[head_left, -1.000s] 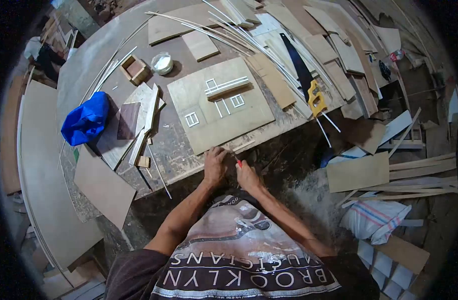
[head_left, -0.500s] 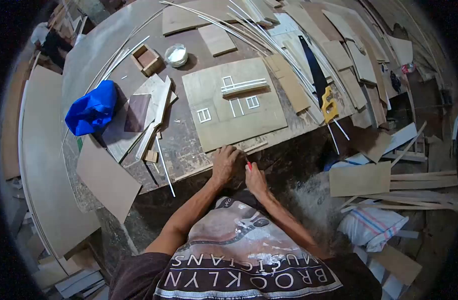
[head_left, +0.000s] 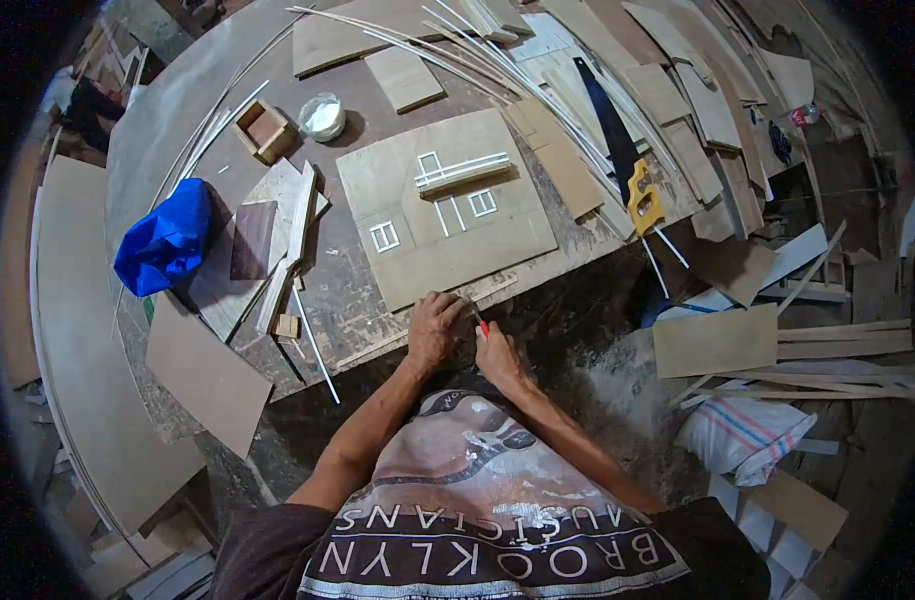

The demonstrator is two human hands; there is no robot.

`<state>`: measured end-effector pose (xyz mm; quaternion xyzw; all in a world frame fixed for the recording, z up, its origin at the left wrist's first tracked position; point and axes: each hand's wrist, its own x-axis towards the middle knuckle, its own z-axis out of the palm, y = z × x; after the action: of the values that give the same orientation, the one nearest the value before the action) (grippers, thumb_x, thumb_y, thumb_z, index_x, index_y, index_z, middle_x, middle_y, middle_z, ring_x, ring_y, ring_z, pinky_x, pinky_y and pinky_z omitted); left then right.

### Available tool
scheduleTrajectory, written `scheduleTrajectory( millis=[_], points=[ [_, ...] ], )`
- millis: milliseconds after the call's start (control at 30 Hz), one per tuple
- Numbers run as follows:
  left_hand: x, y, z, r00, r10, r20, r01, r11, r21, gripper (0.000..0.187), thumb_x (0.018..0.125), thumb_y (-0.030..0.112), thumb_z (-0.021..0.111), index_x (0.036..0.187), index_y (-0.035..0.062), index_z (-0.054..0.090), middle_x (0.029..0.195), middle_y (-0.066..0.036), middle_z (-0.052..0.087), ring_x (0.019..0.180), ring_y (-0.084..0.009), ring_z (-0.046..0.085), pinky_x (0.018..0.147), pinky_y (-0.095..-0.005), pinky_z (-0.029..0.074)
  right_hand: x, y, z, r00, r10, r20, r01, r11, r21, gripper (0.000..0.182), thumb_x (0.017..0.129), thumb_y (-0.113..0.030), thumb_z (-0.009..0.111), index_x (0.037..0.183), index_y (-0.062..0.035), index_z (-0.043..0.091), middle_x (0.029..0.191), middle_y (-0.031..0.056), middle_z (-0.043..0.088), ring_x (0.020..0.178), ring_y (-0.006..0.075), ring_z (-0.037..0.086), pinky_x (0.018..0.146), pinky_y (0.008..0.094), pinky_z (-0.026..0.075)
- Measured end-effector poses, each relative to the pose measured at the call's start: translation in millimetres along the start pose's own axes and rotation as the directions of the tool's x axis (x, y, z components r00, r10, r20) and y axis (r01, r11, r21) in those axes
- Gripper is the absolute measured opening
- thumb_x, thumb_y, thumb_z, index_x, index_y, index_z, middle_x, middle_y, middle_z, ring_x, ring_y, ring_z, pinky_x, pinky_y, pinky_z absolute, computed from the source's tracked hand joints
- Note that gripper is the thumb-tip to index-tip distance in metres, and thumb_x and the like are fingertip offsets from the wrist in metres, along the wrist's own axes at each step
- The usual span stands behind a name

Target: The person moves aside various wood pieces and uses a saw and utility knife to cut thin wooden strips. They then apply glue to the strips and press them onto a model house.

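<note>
At the table's front edge, my left hand (head_left: pixel 436 328) is closed, its curled fingers pressing on a thin wooden strip (head_left: pixel 373 349) that lies along the edge. Just right of it, my right hand (head_left: pixel 500 358) is closed around a small red-handled tool (head_left: pixel 485 327). The tool's tip points toward my left fingertips; its kind is too small to make out. Beyond my hands lies a flat plywood panel (head_left: pixel 518 235) with small white window frames (head_left: pixel 385 236) and a white-railed ledge (head_left: pixel 465 176) on it.
A yellow-handled handsaw (head_left: pixel 618 135) lies right of the panel, near long white strips. To the left are a blue bag (head_left: pixel 165 238), a wooden box (head_left: pixel 264 131) and a bowl of white paste (head_left: pixel 322 118). Wood offcuts and a white sack (head_left: pixel 746 437) fill the right side.
The view has shifted slightly, so the table's things appear further left. Both hands stay close together at the edge, with the red-handled tool still in my right hand.
</note>
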<state>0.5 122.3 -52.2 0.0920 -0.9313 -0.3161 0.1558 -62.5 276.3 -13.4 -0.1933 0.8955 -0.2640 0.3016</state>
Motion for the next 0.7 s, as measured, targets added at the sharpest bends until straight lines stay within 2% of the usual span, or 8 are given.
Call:
scheduleTrajectory(
  millis=[100,200,267,433,500,533,600,700],
  points=[
    [2,4,-6,0.996,-0.032,0.089,0.031,0.999,0.011,0.054,0.060,0.010,0.077,0.112,0.0095,0.068,0.110,-0.006,0.064,0.101,-0.0289,0.057,0.082,-0.0417,0.044,-1,-1,-2,0.995,0.071,0.068,-0.070,0.997,-0.015,0.033,0.102,-0.029,0.049,0.104,0.0030,0.054,0.088,0.0375,0.063,0.086,0.0555,0.061,0.069,0.0612,0.049],
    [-2,-2,0,0.997,-0.035,0.066,0.035,0.999,-0.004,0.055,0.059,0.010,0.077,0.112,0.0094,0.068,0.111,-0.007,0.064,0.102,-0.0288,0.057,0.083,-0.0418,0.044,9,21,18,0.998,0.056,0.030,-0.055,0.998,-0.031,0.033,0.101,-0.029,0.049,0.103,0.0034,0.055,0.087,0.0370,0.062,0.088,0.0575,0.059,0.071,0.0614,0.048],
    [-8,-7,1,0.998,-0.021,0.064,0.020,0.999,0.025,0.055,0.058,0.010,0.077,0.112,0.0092,0.068,0.112,-0.007,0.064,0.102,-0.0288,0.057,0.084,-0.0417,0.044,17,35,22,0.997,-0.079,0.018,0.078,0.996,0.035,0.034,0.101,-0.029,0.050,0.102,0.0038,0.055,0.086,0.0370,0.062,0.087,0.0582,0.059,0.071,0.0611,0.048],
    [-1,0,0,1.000,-0.007,0.030,0.005,0.999,0.039,0.053,0.061,0.012,0.076,0.113,0.0088,0.067,0.111,-0.008,0.064,0.102,-0.0290,0.057,0.085,-0.0419,0.044,12,25,18,0.999,-0.028,-0.028,0.029,0.999,0.041,0.034,0.100,-0.031,0.052,0.097,0.0023,0.056,0.079,0.0326,0.063,0.083,0.0554,0.060,0.070,0.0601,0.048],
    [2,10,-1,0.999,-0.033,-0.038,0.033,0.999,0.016,0.029,0.077,0.013,0.072,0.106,0.0103,0.069,0.103,-0.007,0.065,0.096,-0.0291,0.059,0.079,-0.0422,0.044,13,29,11,0.997,-0.067,-0.029,0.068,0.997,0.044,0.033,0.100,-0.031,0.053,0.096,0.0015,0.056,0.078,0.0319,0.063,0.083,0.0544,0.061,0.068,0.0592,0.047],
    [1,8,4,0.999,-0.028,-0.040,0.029,1.000,0.010,0.029,0.077,0.013,0.072,0.106,0.0103,0.069,0.103,-0.007,0.065,0.096,-0.0291,0.059,0.079,-0.0422,0.044,15,32,7,0.992,-0.120,-0.031,0.121,0.992,0.046,0.033,0.099,-0.032,0.055,0.095,0.0007,0.056,0.077,0.0311,0.063,0.083,0.0533,0.061,0.067,0.0584,0.047],
    [-4,-2,8,1.000,-0.004,0.028,0.001,0.994,0.106,0.038,0.077,0.016,0.065,0.114,0.0093,0.066,0.107,-0.008,0.062,0.102,-0.0291,0.057,0.085,-0.0424,0.044,17,36,-12,0.983,-0.164,-0.085,0.173,0.978,0.118,0.032,0.097,-0.030,0.059,0.091,0.0010,0.056,0.075,0.0284,0.062,0.079,0.0515,0.061,0.064,0.0548,0.046],
    [-2,14,-10,0.998,-0.004,0.056,-0.004,0.991,0.130,0.039,0.079,0.013,0.060,0.118,0.0092,0.064,0.110,-0.009,0.061,0.106,-0.0288,0.055,0.087,-0.0419,0.043,42,40,-38,0.888,0.000,-0.460,0.124,0.963,0.240,0.030,0.093,-0.027,0.063,0.087,0.0027,0.057,0.074,0.0268,0.060,0.072,0.0485,0.059,0.064,0.0509,0.045]
  ],
)
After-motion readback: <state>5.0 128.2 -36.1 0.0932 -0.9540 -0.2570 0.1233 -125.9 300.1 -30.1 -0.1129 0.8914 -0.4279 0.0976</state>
